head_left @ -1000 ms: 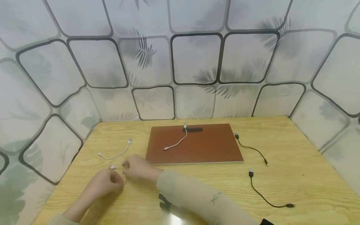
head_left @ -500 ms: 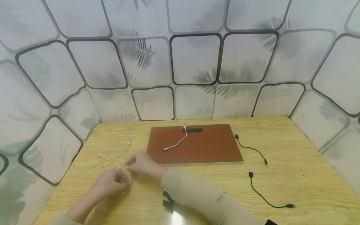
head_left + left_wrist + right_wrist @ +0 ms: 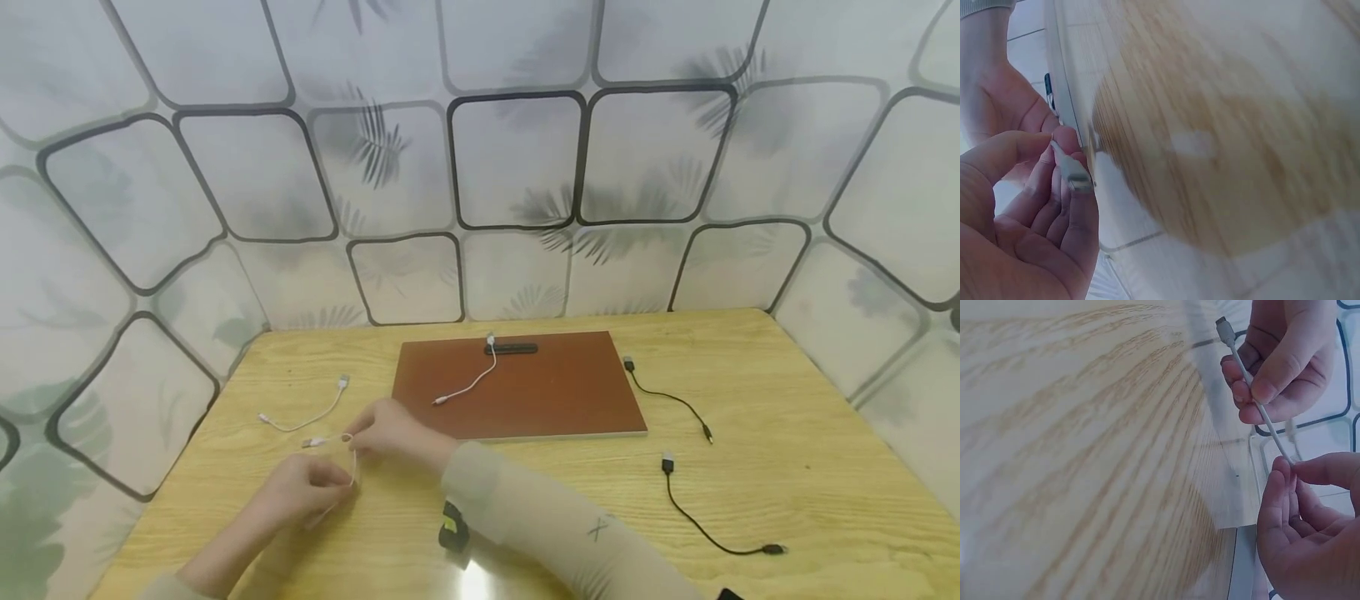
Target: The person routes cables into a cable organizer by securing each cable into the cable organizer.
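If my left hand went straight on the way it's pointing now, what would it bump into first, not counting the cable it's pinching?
Most likely your right hand, just ahead of your left hand along the white USB cable. Depth is unclear, so it might pass underneath.

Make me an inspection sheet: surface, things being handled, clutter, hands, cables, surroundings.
Surface: glossy yellow wood-grain tabletop; flat brown rectangular board toward the back.
Things handled: thin white cable, bent, pinched in two places.
Clutter: flat dark bar on the board; small black object with a yellow patch by the pale right sleeve, identity unclear.
Hands: left hand and right hand, each pinching the handled cable.
Cables: loose white cable on the tabletop, left of the board; another loose white cable on the board; thin black cable right of the board; second thin black cable below it in the head view.
Surroundings: pale backdrop with dark rounded outlines and leaf prints.
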The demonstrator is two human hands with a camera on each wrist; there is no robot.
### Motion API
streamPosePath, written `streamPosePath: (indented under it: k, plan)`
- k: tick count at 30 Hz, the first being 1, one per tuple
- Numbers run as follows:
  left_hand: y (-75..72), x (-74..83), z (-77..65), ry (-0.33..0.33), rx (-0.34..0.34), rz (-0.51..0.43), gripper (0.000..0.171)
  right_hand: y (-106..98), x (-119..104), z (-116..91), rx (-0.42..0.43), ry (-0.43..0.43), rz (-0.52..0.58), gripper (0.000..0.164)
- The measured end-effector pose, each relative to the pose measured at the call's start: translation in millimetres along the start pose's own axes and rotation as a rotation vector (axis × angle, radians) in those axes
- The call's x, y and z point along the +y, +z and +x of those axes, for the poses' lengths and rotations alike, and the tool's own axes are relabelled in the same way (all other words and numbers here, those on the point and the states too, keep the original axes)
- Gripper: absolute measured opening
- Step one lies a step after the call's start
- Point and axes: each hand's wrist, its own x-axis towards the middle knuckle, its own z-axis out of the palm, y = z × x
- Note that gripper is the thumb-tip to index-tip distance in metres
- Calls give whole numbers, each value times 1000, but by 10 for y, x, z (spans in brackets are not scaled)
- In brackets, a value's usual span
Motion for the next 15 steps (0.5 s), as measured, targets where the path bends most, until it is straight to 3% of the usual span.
streamPosePath:
  k: [9, 15]
  plan:
    - [48, -14, 12, -3, -93, -184, 25, -66, 49, 14, -2, -22, 141, 19]
    - [47, -32, 19, 5, -189, -338, 35, -122, 105, 40, -19, 27, 358, 18]
